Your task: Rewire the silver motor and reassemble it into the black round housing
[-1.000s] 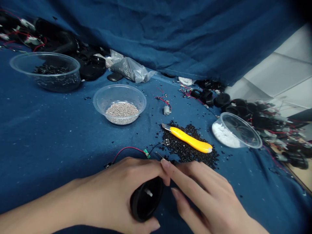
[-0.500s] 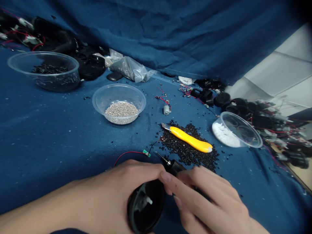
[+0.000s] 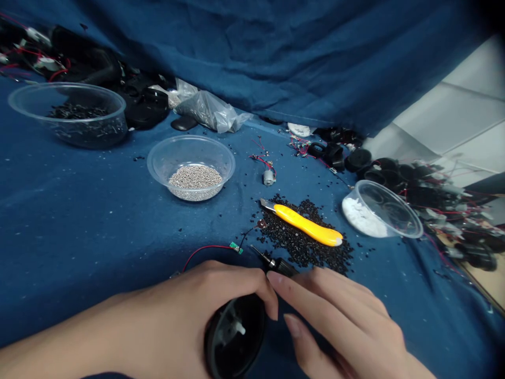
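A round, hollow black plastic housing (image 3: 246, 339) with a small white shaft inside is gripped in my left hand (image 3: 177, 310), open side facing up and right. The left index finger bends over its top edge. Against that finger rests the index fingertip of my right hand (image 3: 347, 316); the right thumb stands apart below. A black screwdriver (image 3: 282, 266) runs under the right hand's curled rear fingers, its tip pointing up and left; most of the handle is hidden. Just beyond the hands lies a small green circuit board (image 3: 236, 247) with red and black wires.
A yellow utility knife (image 3: 307, 223) lies on a pile of black pellets (image 3: 327, 252). Around stand plastic bowls of metal beads (image 3: 197, 181), dark screws (image 3: 79, 118) and white material (image 3: 363, 218). A small motor (image 3: 269, 177) sits mid-table; black parts and wires (image 3: 426, 195) crowd the right.
My right thumb has moved away from the index finger and the housing. The left index finger now bends further down over the housing's edge. The view has shifted slightly.
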Tool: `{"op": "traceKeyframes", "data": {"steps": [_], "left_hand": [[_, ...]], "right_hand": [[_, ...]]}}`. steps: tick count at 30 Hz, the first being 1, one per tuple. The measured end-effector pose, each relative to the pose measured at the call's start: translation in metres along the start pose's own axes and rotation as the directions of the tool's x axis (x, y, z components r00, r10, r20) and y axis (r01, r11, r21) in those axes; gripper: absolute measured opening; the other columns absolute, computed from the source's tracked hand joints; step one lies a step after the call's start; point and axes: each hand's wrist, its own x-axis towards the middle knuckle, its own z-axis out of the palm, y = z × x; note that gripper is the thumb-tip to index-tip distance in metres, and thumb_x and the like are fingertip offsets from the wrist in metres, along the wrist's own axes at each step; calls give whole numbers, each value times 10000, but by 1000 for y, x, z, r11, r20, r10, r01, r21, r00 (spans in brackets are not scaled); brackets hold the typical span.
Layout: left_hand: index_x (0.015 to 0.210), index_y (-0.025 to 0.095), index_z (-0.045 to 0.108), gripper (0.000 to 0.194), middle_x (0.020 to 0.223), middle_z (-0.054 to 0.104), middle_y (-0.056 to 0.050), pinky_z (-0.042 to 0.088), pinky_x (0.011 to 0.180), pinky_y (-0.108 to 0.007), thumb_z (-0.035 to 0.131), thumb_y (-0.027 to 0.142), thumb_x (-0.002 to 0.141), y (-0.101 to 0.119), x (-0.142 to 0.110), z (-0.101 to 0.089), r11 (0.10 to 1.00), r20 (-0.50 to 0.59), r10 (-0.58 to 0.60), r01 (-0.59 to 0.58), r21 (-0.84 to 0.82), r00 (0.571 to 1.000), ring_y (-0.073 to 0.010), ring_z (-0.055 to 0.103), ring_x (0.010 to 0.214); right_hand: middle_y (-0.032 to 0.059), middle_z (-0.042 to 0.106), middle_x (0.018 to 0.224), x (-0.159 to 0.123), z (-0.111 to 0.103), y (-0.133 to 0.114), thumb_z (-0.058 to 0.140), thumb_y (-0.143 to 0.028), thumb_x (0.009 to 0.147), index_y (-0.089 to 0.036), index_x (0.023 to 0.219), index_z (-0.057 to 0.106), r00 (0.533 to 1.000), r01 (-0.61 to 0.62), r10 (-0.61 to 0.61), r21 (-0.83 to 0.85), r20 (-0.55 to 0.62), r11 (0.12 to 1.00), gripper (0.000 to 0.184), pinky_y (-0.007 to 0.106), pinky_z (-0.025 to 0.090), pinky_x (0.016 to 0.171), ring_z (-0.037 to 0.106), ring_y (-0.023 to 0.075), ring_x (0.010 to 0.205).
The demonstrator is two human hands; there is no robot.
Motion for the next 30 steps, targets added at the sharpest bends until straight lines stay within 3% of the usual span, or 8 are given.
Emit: {"op": "traceKeyframes", "data": {"steps": [5,9,14,16,19,22,25,30], "left_hand": [[1019,248,598,392,964,695,55,486,741,-231,715,249,644,-2,0,-2,997,-9,50,-51,-53,999,-149,659,823],[936,245,605,359,894,690,68,476,695,-216,740,231,604,-1,0,-1,998,-27,38,-39,-53,999,-132,637,741],[944,282,611,462,777,647,91,475,691,-220,788,192,527,3,-8,4,991,-269,-101,120,57,958,-136,614,717],[968,299,611,500,796,647,86,485,684,-219,770,168,513,4,-11,2,988,-315,-121,146,57,941,-151,627,757],[968,287,598,450,819,655,71,495,657,-226,735,176,554,5,-11,-5,987,-363,-133,157,36,922,-154,632,741],[953,267,584,377,854,671,55,484,608,-217,722,185,612,5,-8,-9,993,-441,-94,117,25,892,-163,649,765],[959,255,582,376,875,678,46,479,594,-211,732,175,624,3,-5,-11,994,-503,-20,69,80,864,-171,658,804],[991,276,551,397,871,666,64,476,582,-194,740,180,655,-1,-7,-12,992,-540,36,37,124,841,-154,660,798]], "right_hand": [[28,667,766,5,-3,-2,464,-32,850,-191,1208,652,996,4,-2,-14,88,1000,434,257,521,568,637,144,640],[24,684,781,0,-6,-5,482,-104,928,-198,1211,652,994,41,-34,-65,102,997,343,277,511,576,636,149,636],[42,688,801,-8,-10,10,552,-97,921,-154,1098,659,999,33,-30,-71,37,997,215,290,471,574,620,153,635],[45,672,810,-3,-10,24,573,-90,910,-142,1049,659,999,-18,19,-35,30,999,173,272,469,594,623,146,664],[35,674,848,10,-8,46,552,-97,926,-162,989,671,966,-213,201,55,163,976,150,258,483,688,645,147,757],[8,679,869,24,-5,60,582,-99,912,-187,942,683,884,-355,279,151,375,923,137,232,464,676,629,124,745],[-10,659,860,33,-1,64,608,-87,891,-203,927,691,837,-376,243,194,490,906,147,222,433,642,590,109,701],[7,649,899,40,7,71,596,-44,874,-197,953,686,809,-301,146,189,569,935,194,250,426,717,590,137,796]]}}
